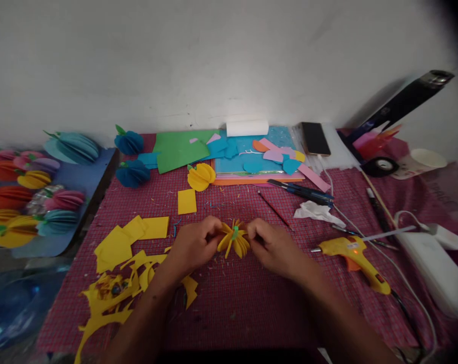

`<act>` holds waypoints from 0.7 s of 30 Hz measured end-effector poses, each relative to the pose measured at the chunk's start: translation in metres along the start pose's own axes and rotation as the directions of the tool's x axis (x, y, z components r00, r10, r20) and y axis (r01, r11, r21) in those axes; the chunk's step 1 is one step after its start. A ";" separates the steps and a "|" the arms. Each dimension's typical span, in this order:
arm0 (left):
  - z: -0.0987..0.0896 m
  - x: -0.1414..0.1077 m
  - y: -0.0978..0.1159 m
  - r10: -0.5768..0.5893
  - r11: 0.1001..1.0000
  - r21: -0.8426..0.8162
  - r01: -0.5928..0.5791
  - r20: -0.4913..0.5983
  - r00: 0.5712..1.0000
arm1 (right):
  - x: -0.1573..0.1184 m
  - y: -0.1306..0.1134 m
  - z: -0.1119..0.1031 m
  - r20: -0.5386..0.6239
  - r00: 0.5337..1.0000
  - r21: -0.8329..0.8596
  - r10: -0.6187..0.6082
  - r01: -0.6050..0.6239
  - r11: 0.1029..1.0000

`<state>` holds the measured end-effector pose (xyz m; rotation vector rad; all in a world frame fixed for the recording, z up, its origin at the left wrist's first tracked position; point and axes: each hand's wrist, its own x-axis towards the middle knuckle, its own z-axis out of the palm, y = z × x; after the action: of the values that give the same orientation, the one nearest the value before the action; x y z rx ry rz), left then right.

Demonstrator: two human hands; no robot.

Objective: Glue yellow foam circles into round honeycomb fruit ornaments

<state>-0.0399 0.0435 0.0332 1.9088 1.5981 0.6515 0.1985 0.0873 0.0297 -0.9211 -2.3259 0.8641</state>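
Between my two hands is a yellow paper pumpkin [234, 242] with fanned-out leaves and a small green stem at its top centre. The fingers of my left hand [198, 240] pinch its left side. My right hand [272, 245] pinches the leaves on the right side. A finished-looking yellow paper pumpkin [201, 177] sits just beyond, and a square of yellow paper [187, 201] lies near it. Yellow paper scraps [119, 298] are heaped beside my left forearm.
At right lie a yellow glue gun [352, 255], a utility knife [301, 192], a red pencil [275, 210], crumpled tissue [318, 212] and a white power strip [433, 273]. Coloured sheets [183, 149] and a phone [315, 138] line the back. Several paper pumpkins [14, 230] crowd the left.
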 end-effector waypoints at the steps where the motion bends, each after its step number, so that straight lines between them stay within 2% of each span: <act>1: 0.000 0.000 0.000 0.002 1.000 -0.017 -0.003 -0.021 1.000 | 0.000 0.001 0.000 0.002 0.999 0.003 -0.040 0.040 0.999; 4: -0.002 0.000 -0.001 0.021 0.999 -0.043 -0.024 -0.073 0.997 | 0.001 0.003 -0.001 0.024 0.993 0.035 -0.116 0.116 0.993; 6: -0.006 0.000 -0.002 0.029 0.997 -0.066 -0.033 -0.065 0.997 | 0.002 0.004 -0.002 0.043 0.990 0.062 -0.135 0.132 0.989; 11: -0.015 -0.002 0.001 0.125 0.985 -0.135 -0.112 0.091 0.988 | 0.004 0.004 -0.006 0.026 0.981 0.098 -0.194 0.191 0.977; 15: -0.019 -0.003 0.005 0.154 0.981 -0.147 -0.126 0.198 0.968 | 0.003 -0.002 -0.011 0.033 0.977 0.119 -0.209 0.203 0.972; 21: -0.019 -0.002 0.008 0.198 0.970 -0.185 -0.156 0.231 0.953 | 0.001 -0.008 -0.016 0.071 0.979 0.109 -0.192 0.184 0.977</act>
<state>-0.0476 0.0425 0.0525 1.9386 1.1908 0.5722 0.2044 0.0890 0.0466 -0.6223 -2.3673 0.9465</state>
